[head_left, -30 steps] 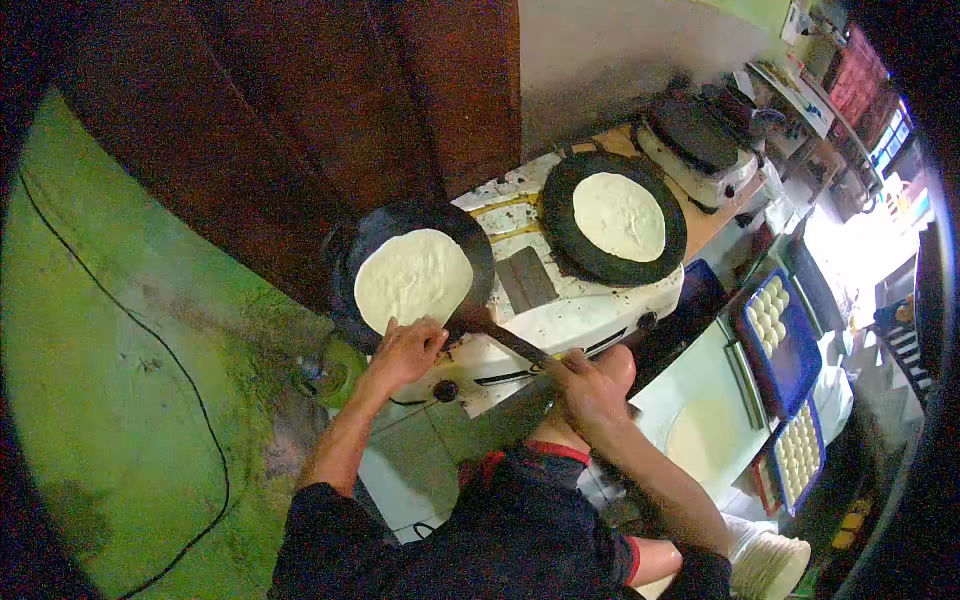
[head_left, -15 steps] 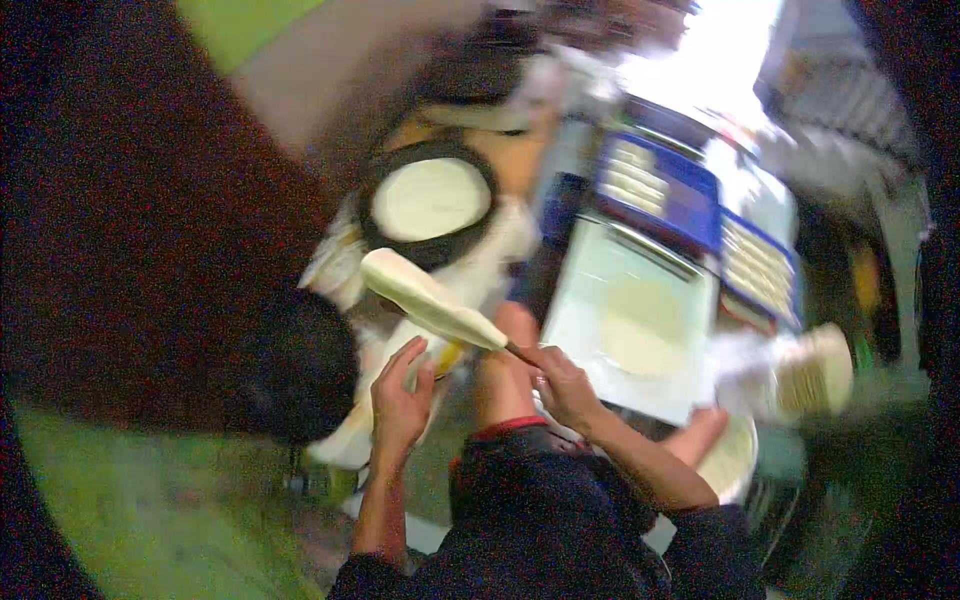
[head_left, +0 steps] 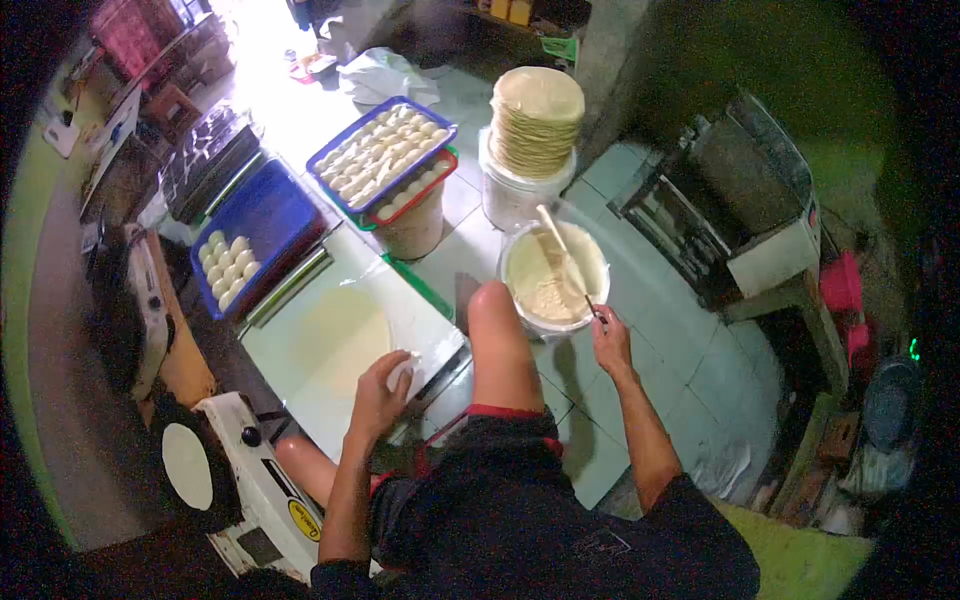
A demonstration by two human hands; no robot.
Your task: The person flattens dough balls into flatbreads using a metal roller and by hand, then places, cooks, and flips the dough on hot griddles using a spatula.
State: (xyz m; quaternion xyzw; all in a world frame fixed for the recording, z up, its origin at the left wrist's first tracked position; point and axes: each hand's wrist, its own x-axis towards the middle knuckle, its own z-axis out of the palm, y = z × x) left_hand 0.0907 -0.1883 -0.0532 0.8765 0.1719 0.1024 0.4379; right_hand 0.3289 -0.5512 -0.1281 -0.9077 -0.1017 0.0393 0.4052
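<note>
Pale flatbread point(head_left: 565, 248) on a thin handle point(head_left: 592, 302), clenched by the right hand point(head_left: 612, 345), is over the bucket point(head_left: 541, 323) of pale powder. Left hand point(head_left: 378, 397), fingers released, is near the board's point(head_left: 285, 335) edge. Right of bucket, tiles point(head_left: 665, 325) lie open; far-left blue tray point(head_left: 283, 213) holds dough balls point(head_left: 228, 265).

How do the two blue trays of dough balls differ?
The left tray has dough balls clustered at one end, with much bare blue; the right tray is covered almost all over. The right tray sits above a red tray; no red one shows under the left tray. Both hold pale, rounded balls.
</note>
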